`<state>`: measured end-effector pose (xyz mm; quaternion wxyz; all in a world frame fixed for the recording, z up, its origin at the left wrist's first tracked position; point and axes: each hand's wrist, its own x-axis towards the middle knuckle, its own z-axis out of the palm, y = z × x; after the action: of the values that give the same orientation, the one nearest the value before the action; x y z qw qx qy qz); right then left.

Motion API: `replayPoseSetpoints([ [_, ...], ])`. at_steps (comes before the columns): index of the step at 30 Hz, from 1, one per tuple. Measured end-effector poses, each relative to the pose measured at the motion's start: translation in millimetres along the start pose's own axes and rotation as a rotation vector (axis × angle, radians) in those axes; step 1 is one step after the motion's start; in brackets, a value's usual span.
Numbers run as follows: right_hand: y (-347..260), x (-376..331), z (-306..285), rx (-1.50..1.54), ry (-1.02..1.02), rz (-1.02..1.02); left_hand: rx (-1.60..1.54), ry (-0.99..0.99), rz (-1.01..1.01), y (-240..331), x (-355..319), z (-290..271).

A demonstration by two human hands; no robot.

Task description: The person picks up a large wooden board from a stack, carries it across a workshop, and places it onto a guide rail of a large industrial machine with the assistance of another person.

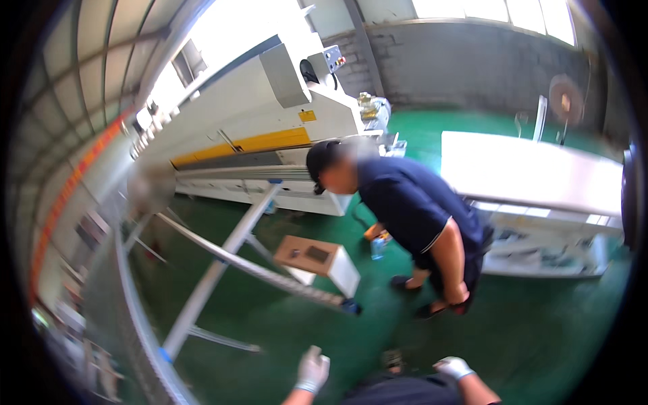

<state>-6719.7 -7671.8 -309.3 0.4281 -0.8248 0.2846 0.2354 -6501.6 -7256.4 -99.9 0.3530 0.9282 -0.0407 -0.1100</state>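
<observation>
Gloved hands sit at the bottom edge of the view, both empty: the left hand (pixel 313 370) is raised with its white-gloved fingers loosely apart and pointing up and away, its long axis roughly upright in the view, while the right hand (pixel 453 366) lies flatter, its fingers curled partway and pointing toward the left hand; whether its grip is fully closed cannot be told. Neither hand touches anything. Both hover over the green floor (pixel 540 324), which lies open between them and the co-worker (pixel 418 216), a person in a dark blue shirt bent forward just beyond the hands. Left of the co-worker, a small cardboard box (pixel 317 260) rests on a slanting metal roller frame (pixel 223 263) whose rails run diagonally away from the left hand. Behind the co-worker stands a long white and yellow machine (pixel 270 128), and to that person's right a white tabletop (pixel 526 169).
</observation>
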Motion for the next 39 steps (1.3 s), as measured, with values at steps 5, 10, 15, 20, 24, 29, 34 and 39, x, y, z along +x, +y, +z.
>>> replayPoseSetpoints([
  [5, -31.1, 23.8, -83.1, -0.022, -0.031, -0.095, 0.125, 0.494, 0.160, 33.8, 90.7, 11.1],
  [10, 56.5, 46.6, -180.2, -0.878, -0.260, -0.588, 0.625, 0.618, 0.165, 91.2, 144.3, 71.7],
  [15, 78.4, 87.4, -210.0, -0.116, -0.171, 0.140, 0.135, 0.656, -0.069, 36.3, 127.7, 74.0],
  [20, 176.5, 110.3, -260.6, 0.110, -0.073, 0.061, 0.222, 0.593, -0.051, 83.6, 143.0, 68.0],
  [24, 81.8, 102.0, -261.5, 0.081, -0.273, 0.112, 0.384, 0.593, -0.081, 67.9, 130.1, 55.5],
  [29, 9.2, 114.5, -259.2, 0.124, -0.301, 0.034, 0.381, 0.459, -0.116, 65.8, 146.3, 62.6],
  [34, -8.9, 112.0, -223.9, 0.016, -0.280, -0.183, -0.232, 0.691, -0.120, 60.6, 152.0, -112.9],
  [39, 132.5, 171.5, -196.8, -0.278, -0.223, -0.541, 0.058, 1.046, 0.024, 150.2, 112.4, -351.2],
])
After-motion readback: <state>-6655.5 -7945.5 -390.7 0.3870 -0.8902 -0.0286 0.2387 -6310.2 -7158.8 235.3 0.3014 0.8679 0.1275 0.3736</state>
